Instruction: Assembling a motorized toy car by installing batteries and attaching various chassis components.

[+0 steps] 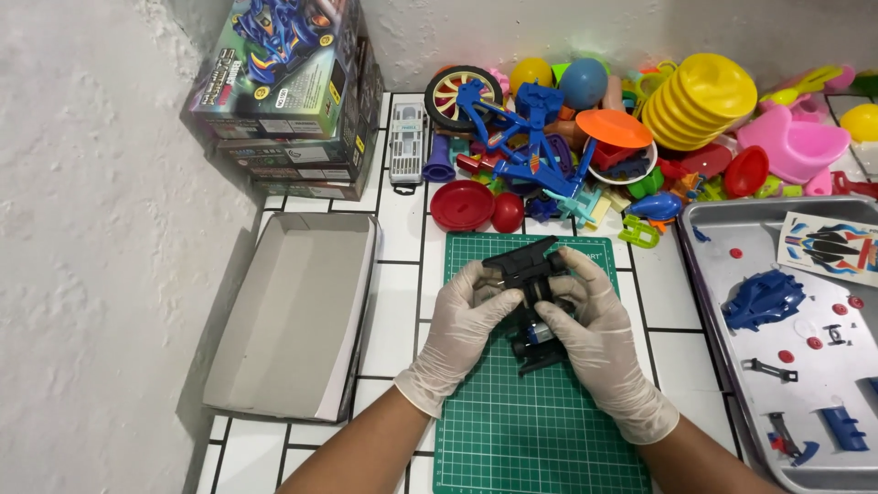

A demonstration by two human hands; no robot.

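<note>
1. Two hands in thin white disposable gloves, closed from either side on a black plastic toy car chassis (533, 306), held just above a green gridded cutting mat (540, 430).
2. Left hand (462, 334) wrapped on the chassis's left flank, fingers curled over its upper end; right hand (594, 343) gripping the right flank, thumb across the middle. Both clamped on it, neither nearer than the other.
3. Long axis of the chassis running away from the body, far end tipped slightly to the right; small black wheels showing at both ends and a bluish, metallic part, perhaps a motor, peeking out between the palms.
4. Directly between the hands, then, with no reach needed: chassis centred over the mat, a little towards its far edge.
5. To the left, an open grey cardboard box lid (293, 311) lying on the white tiled table (398, 302), with a stack of printed toy-car boxes (293, 101) behind it.
6. To the right, a metal tray (709, 274) carrying a blue plastic car body shell (764, 300), a sticker sheet (830, 247), small red discs and dark small parts, well apart from both hands.
7. Beyond the mat, a heap of colourful plastic toys (640, 137), including a blue toy bicycle (521, 137).
</note>
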